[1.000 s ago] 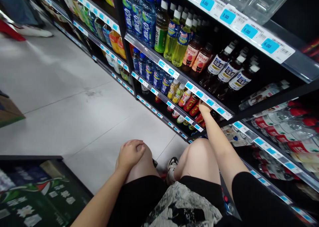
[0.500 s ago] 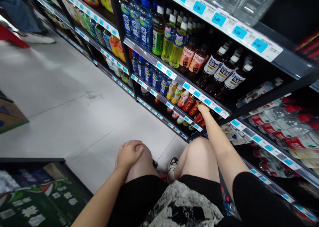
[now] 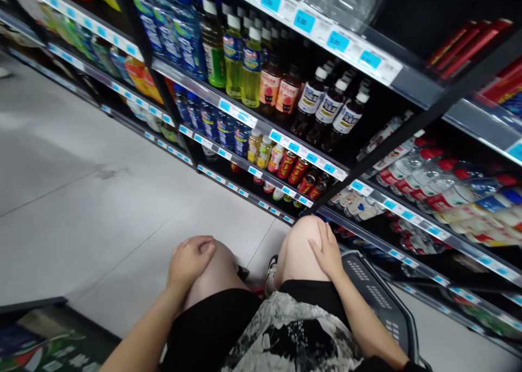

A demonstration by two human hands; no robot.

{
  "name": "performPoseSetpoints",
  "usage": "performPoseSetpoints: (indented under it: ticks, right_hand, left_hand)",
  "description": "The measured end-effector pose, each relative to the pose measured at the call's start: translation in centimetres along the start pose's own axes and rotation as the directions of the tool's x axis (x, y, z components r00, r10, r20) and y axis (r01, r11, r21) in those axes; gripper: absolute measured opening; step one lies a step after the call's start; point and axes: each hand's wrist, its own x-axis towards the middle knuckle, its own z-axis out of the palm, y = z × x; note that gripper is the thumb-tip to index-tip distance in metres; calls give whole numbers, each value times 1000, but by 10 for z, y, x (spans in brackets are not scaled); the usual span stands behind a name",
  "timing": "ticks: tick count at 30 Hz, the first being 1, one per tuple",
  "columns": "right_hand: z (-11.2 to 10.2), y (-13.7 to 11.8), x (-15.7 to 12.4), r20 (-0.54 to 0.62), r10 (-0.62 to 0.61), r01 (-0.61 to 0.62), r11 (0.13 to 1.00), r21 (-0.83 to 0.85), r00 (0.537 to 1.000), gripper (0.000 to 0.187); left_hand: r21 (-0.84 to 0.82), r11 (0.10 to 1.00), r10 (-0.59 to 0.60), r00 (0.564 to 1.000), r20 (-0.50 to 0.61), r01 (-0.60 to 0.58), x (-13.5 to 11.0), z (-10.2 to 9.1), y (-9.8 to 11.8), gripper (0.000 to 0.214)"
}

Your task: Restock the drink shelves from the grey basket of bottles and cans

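I crouch in front of a shop's drink shelves. My left hand point(image 3: 190, 259) rests on my left knee with its fingers curled loosely over it, holding nothing. My right hand point(image 3: 326, 252) lies flat on my right knee, fingers stretched out and empty. Ahead on the second shelf from the floor stand red drink bottles point(image 3: 297, 171) beside small yellow bottles point(image 3: 259, 148). Dark bottles with white caps point(image 3: 330, 108) and green tea bottles point(image 3: 240, 64) fill the shelf above.
A black shopping basket point(image 3: 379, 296) sits on the floor by my right leg. Water bottles with red caps point(image 3: 424, 179) lie on the right-hand shelves. Blue price tags line every shelf edge point(image 3: 304, 150). A printed carton point(image 3: 44, 345) is at the lower left on the grey tiled floor point(image 3: 81, 198).
My right hand has come off the red bottles on the shelf and back down onto my right knee. The view has swung to the right, showing the basket.
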Motion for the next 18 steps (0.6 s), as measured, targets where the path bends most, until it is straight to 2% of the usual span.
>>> performPoseSetpoints:
  ticks: [2, 5, 8, 12, 15, 18]
  right_hand:
    - [-4, -7, -9, -16, 30, -31, 999, -13, 999, 73]
    - [-12, -15, 6, 28, 52, -53, 997, 48, 998, 73]
    - [-15, -11, 29, 76, 86, -101, 970, 223, 993, 73]
    - [-7, 4, 38, 130, 127, -177, 835, 521, 983, 62]
    - [7, 23, 19, 254, 178, -288, 808, 514, 951, 50]
    - [21, 58, -27, 348, 269, -398, 836, 379, 898, 45]
  left_hand:
    - [26, 1000, 5, 1000, 16, -5, 5, 1, 8, 45]
    - [99, 995, 5, 998, 56, -11, 13, 5, 28, 47]
    - [203, 979, 3, 994, 114, -26, 18, 14, 56, 48]
    - [316, 942, 61, 986, 155, -108, 19, 32, 92, 47]
    - [375, 910, 96, 971, 218, -174, 21, 47, 108, 47]
    - [426, 880, 83, 950, 302, -212, 28, 62, 116, 51]
